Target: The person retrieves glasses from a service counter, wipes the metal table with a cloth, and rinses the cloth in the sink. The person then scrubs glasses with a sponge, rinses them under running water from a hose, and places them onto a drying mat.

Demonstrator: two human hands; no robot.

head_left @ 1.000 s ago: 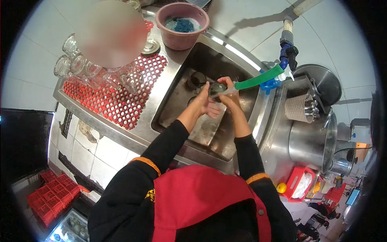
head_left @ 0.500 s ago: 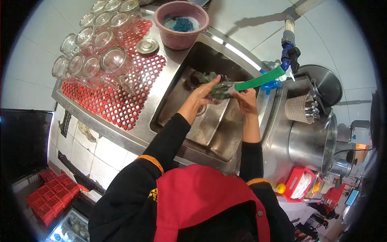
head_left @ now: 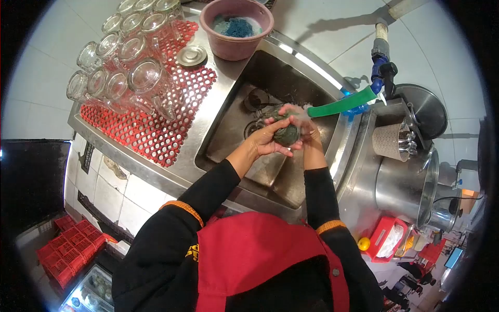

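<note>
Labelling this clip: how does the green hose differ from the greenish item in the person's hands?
Shape: the green hose is long and slender; the greenish item looks compact and rounded.
Colour: the green hose is bright, the greenish item darker and duller.
Support: the green hose runs from the tap, while the greenish item is held between the left hand and right hand.
Both are green in tone.

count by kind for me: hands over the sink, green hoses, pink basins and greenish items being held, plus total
Hands: 2 (left hand, right hand)
Green hose: 1
Pink basin: 1
Held greenish item: 1
Total: 5
</note>
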